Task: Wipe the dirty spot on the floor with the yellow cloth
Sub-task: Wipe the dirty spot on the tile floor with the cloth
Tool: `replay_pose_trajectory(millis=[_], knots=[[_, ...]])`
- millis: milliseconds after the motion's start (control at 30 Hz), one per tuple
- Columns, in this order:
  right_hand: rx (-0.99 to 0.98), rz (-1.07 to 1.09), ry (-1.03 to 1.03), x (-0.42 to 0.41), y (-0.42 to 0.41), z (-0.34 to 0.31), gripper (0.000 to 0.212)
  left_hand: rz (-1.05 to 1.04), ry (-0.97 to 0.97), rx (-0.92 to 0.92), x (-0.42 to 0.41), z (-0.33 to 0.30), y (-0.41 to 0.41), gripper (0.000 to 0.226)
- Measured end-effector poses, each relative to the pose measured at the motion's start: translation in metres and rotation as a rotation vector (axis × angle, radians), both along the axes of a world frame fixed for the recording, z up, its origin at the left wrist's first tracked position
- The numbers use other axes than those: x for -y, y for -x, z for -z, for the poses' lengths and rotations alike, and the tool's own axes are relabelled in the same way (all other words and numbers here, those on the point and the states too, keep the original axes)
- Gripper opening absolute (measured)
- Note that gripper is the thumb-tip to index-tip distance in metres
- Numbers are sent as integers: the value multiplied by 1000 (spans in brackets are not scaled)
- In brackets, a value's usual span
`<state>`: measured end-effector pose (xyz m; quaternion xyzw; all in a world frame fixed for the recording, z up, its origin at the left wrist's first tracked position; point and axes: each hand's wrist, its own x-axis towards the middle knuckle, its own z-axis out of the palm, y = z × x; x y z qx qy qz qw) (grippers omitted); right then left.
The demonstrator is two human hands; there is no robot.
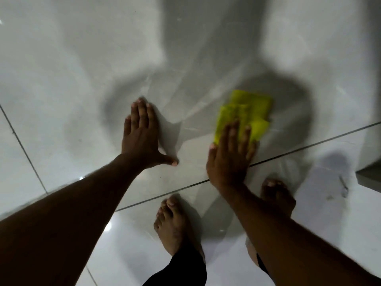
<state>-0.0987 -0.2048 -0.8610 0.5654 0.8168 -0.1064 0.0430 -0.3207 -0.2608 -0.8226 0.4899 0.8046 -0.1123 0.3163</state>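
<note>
Head view: the left hand (142, 133) lies flat and spread on the pale tiled floor (61, 79), holding nothing. The right hand (231, 155) presses flat, fingers extended, on the near edge of the yellow cloth (245, 112), which lies folded on the floor just beyond a grout line (309, 144). Two bare feet (175, 223) stand below. No dirty spot can be made out.

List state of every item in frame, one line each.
yellow cloth: folded, flat on the floor, near edge pinned under the right hand.
right hand: palm down, fingers extended flat on the cloth.
left hand: open, flat on bare tile, holding nothing.
floor: glossy pale tile, shadowed; dirty spot not discernible.
bare feet: planted on the tile behind the hands.
</note>
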Motion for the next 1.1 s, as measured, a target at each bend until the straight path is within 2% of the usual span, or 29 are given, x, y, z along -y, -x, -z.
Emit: replay_pose_trajectory(millis=[100,167,233,267,333,400,467,567,600,633,700,767,833,867,933,1000,1100], knots=[[-75,-695,46,-5,-26,4,65,12,-21,-10,0,-1,0,174],[-90,-1064,45,-37,-41,3,62,2,0,-14,-3,-6,-2,175],[-26,-1226,38,-61,-42,-2,64,-14,44,-32,-10,-13,-7,176],[17,-1231,47,-64,-39,-5,68,-24,75,-44,-15,-16,-9,176],[86,-1051,71,-50,-37,-20,80,-27,134,-55,-26,-23,-13,177],[70,-666,119,-24,-43,-36,93,21,156,-41,-37,-29,-19,175],[-19,-205,181,2,-49,-50,97,78,95,-33,-44,-34,-29,167],[-203,590,312,26,-46,-66,87,-54,-75,3,-47,-35,-57,130],[-251,786,355,27,-44,-69,81,-172,-109,36,-47,-33,-67,112],[-307,890,374,25,-43,-71,73,-318,-113,75,-50,-30,-74,95],[-439,951,400,11,-42,-72,49,-640,-49,171,-56,-27,-80,69],[-484,1012,505,-11,-36,-76,30,-880,9,334,-62,-36,-79,43],[-501,1018,561,-32,-30,-91,16,-988,-1,504,-65,-58,-76,17],[-519,1004,570,-42,-27,-106,13,-1021,-20,573,-65,-77,-73,11],[-541,947,567,-60,-22,-153,15,-1097,-74,706,-64,-130,-67,15],[-533,864,539,-73,-15,-212,22,-1153,-121,814,-63,-193,-58,29],[-575,712,485,-85,-3,-340,27,-1171,-161,841,-63,-319,-45,35]])
